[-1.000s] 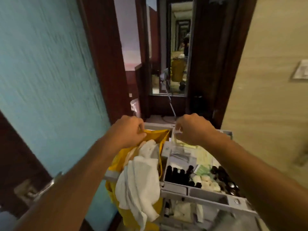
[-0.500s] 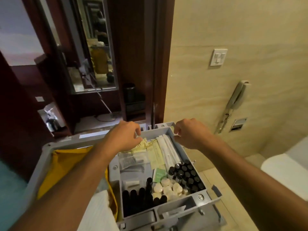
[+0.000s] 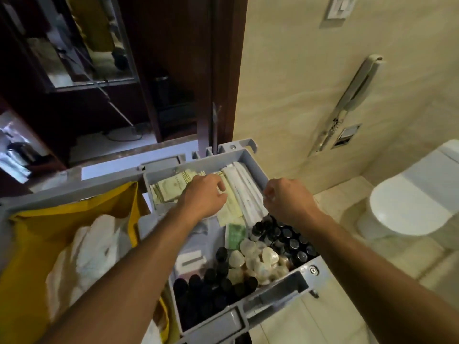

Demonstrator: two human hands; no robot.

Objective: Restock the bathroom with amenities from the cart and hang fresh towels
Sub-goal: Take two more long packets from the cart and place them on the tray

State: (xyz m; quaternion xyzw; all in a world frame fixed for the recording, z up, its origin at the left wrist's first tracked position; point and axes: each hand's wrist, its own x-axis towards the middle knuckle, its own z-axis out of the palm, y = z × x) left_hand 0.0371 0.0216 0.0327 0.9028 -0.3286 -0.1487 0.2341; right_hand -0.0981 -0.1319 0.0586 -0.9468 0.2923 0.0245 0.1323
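Here the left hand (image 3: 202, 194) has its grip curled on pale sachets (image 3: 171, 189) (cart tray (image 3: 255, 165)); the right hand (image 3: 285, 198) is fisted, apparently empty.

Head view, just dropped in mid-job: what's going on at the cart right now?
A person stands at the grey cart tray beside the toilet, both hands over the amenities. The left hand reaches into the cream paper packets at the tray's far end; the right hand is curled over the long white sachets, whether it holds anything is unclear. Dark bottles sit nearer. White towels lie in the yellow bag.
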